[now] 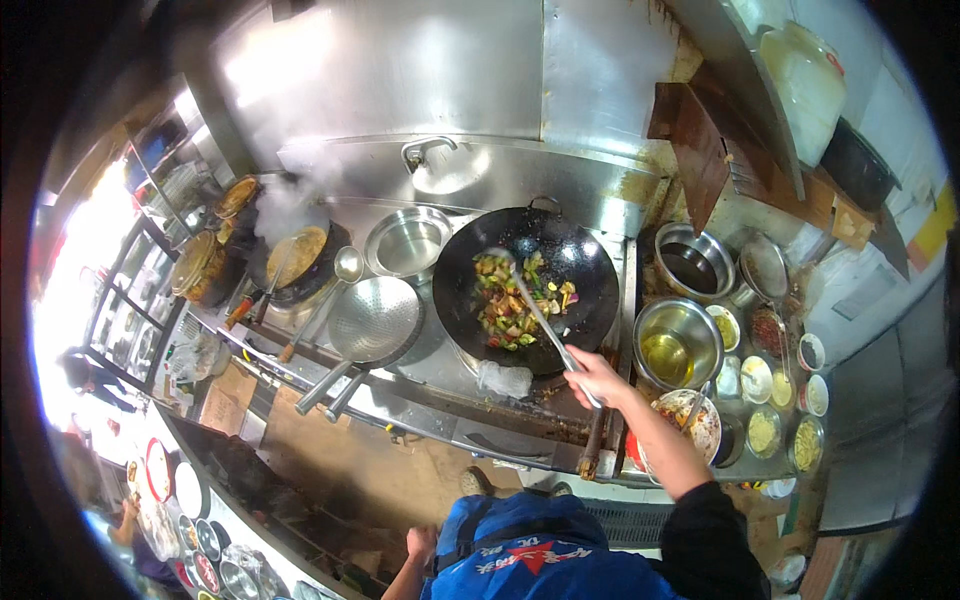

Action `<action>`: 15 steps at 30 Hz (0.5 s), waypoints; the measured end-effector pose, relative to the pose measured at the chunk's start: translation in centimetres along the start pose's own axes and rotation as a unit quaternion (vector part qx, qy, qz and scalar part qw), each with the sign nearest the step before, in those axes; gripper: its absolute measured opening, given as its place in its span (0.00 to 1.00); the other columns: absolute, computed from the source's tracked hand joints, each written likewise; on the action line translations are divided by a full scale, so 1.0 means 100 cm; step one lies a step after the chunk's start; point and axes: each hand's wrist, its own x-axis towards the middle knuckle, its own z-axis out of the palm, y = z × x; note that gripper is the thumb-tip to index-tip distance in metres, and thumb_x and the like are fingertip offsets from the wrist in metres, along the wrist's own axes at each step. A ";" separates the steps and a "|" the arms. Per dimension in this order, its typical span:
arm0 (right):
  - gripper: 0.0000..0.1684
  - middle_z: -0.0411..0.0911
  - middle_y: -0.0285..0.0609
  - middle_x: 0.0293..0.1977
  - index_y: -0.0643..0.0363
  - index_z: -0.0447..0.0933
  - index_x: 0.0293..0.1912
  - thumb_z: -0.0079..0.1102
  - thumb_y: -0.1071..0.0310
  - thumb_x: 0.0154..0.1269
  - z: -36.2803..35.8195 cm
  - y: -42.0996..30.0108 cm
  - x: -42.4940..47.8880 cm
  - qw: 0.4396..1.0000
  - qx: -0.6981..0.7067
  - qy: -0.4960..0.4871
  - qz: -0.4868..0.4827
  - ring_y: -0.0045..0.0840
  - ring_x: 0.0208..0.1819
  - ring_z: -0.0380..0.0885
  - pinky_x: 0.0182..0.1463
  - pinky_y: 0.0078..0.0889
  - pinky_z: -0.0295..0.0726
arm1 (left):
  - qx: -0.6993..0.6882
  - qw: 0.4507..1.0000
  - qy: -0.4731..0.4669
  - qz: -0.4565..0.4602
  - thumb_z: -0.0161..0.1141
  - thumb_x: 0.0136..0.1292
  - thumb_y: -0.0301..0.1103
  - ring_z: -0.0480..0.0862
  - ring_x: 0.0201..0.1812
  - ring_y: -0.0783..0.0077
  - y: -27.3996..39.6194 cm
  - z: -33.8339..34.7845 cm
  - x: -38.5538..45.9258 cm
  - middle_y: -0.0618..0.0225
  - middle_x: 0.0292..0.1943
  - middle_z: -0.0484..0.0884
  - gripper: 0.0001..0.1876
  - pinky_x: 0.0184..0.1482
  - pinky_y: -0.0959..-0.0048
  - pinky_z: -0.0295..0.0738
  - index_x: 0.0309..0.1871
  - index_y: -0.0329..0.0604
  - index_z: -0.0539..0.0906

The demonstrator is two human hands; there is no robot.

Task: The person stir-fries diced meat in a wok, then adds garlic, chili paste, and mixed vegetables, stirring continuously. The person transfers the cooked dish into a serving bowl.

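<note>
My right hand (pixel 596 379) grips the metal handle of a wok ladle (pixel 536 304). The ladle's bowl rests among chopped stir-fried food (pixel 510 315), green vegetables and browned pieces, in a large black wok (pixel 457 300). A pale folded cloth (pixel 504 379) lies at the wok's near rim. My left hand (pixel 421 541) hangs low beside my blue apron (pixel 517 544), fingers curled, with nothing seen in it. Left of the wok, a perforated strainer (pixel 375 315) sits over another pan, its handle towards me. Behind the strainer is a steel basin of clear liquid (pixel 405 238).
Steam rises from a second wok (pixel 296 259) at far left. At right stand a steel pot of yellow oil (pixel 667 360), a pot of dark liquid (pixel 686 266) and several seasoning bowls (pixel 763 431). A faucet (pixel 427 150) juts from the back wall. Another person's arm (pixel 124 525) shows at lower left.
</note>
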 end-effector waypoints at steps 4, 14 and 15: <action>0.39 0.74 0.39 0.24 0.41 0.56 0.74 0.52 0.73 0.66 -0.038 -0.019 -0.055 0.893 -0.443 0.028 0.067 0.17 0.15 0.68 0.17 0.22 0.73 | -0.058 0.998 -0.024 0.025 0.51 0.62 0.47 0.86 0.32 0.52 0.042 -0.015 0.045 0.49 0.25 0.84 0.22 0.41 0.60 0.79 0.27 0.38 0.87; 0.39 0.77 0.47 0.33 0.45 0.51 0.75 0.52 0.74 0.69 0.038 0.031 -0.079 0.974 -0.080 0.202 0.068 0.23 0.18 0.73 0.17 0.20 0.78 | -0.469 0.847 -0.230 0.097 0.55 0.71 0.36 0.85 0.34 0.68 0.301 -0.078 0.121 0.61 0.33 0.83 0.14 0.38 0.71 0.82 0.45 0.30 0.79; 0.39 0.73 0.40 0.27 0.40 0.52 0.74 0.52 0.74 0.70 0.052 0.036 -0.089 0.981 0.076 0.147 0.104 0.18 0.17 0.70 0.15 0.18 0.72 | -0.537 0.787 -0.294 0.077 0.56 0.71 0.38 0.84 0.39 0.66 0.308 -0.062 0.141 0.60 0.37 0.82 0.16 0.41 0.68 0.82 0.49 0.31 0.77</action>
